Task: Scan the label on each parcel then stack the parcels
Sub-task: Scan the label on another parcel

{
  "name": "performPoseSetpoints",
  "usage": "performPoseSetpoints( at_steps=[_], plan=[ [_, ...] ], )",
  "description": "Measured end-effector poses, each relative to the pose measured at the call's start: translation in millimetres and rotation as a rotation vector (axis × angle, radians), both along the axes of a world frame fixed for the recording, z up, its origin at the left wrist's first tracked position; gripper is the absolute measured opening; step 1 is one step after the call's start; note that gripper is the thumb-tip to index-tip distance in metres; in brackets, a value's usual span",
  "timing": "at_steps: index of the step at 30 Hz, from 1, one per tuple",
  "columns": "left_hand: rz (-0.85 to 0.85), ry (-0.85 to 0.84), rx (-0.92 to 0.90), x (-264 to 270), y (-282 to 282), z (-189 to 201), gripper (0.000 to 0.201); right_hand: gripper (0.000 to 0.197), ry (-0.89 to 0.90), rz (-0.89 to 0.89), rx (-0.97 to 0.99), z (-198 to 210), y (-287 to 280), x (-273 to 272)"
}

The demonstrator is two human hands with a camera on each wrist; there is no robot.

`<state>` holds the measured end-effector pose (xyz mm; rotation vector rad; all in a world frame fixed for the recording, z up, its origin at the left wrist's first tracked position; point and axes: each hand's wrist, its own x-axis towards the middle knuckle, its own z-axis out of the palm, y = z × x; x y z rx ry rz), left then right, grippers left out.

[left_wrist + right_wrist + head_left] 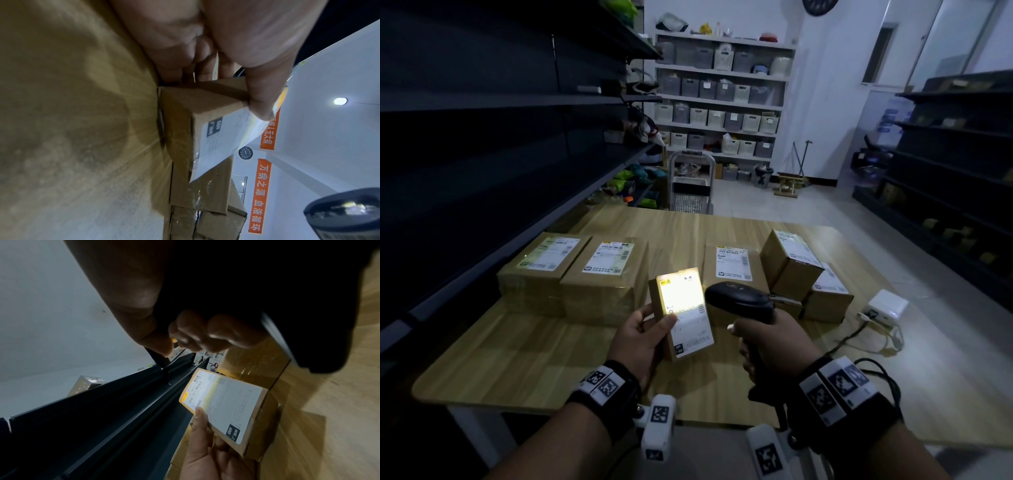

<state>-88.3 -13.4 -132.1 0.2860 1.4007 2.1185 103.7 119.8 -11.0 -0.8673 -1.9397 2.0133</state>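
My left hand (645,334) holds a small cardboard parcel (681,313) tilted up above the wooden table (517,359), thumb on its white label (224,404), fingers behind it (205,65). My right hand (770,346) grips a black handheld scanner (739,301) just right of the parcel, its head aimed at the label. The scanner's light brightens the label's upper half (679,291). Two large parcels (571,270) lie side by side at the left. Another flat parcel (732,267) and two smaller boxes (794,263) sit behind the scanner at the right.
A white power adapter (887,306) with cables lies at the table's right edge. Dark shelving (500,137) runs along the left, more shelving (962,171) at the right. A small cart (690,181) stands beyond the table's far edge.
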Motion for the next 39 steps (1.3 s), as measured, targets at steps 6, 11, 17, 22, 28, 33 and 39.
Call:
performPoseSetpoints(
  at_steps=[6,11,17,22,28,33,39],
  plan=[
    [0.007,-0.015,0.021,1,2,0,0.064,0.01,0.008,-0.024,-0.047,4,-4,7],
    [0.022,-0.015,0.027,2,3,1,0.055,0.007,-0.001,-0.026,-0.008,6,-6,14],
    [0.014,-0.004,0.011,2,1,3,0.063,0.014,-0.034,-0.06,0.003,-1,-5,15],
    [0.026,-0.006,0.002,5,1,5,0.063,0.014,-0.007,-0.049,-0.005,-3,-5,16],
    [0.019,-0.018,-0.018,6,-2,9,0.059,0.015,0.114,-0.084,-0.153,-11,9,14],
    [0.05,0.004,-0.08,11,-6,12,0.064,0.019,0.243,-0.188,-0.483,-36,36,13],
    [0.093,0.094,-0.101,22,3,53,0.042,0.043,0.415,-0.232,-0.682,-73,75,17]
  ],
)
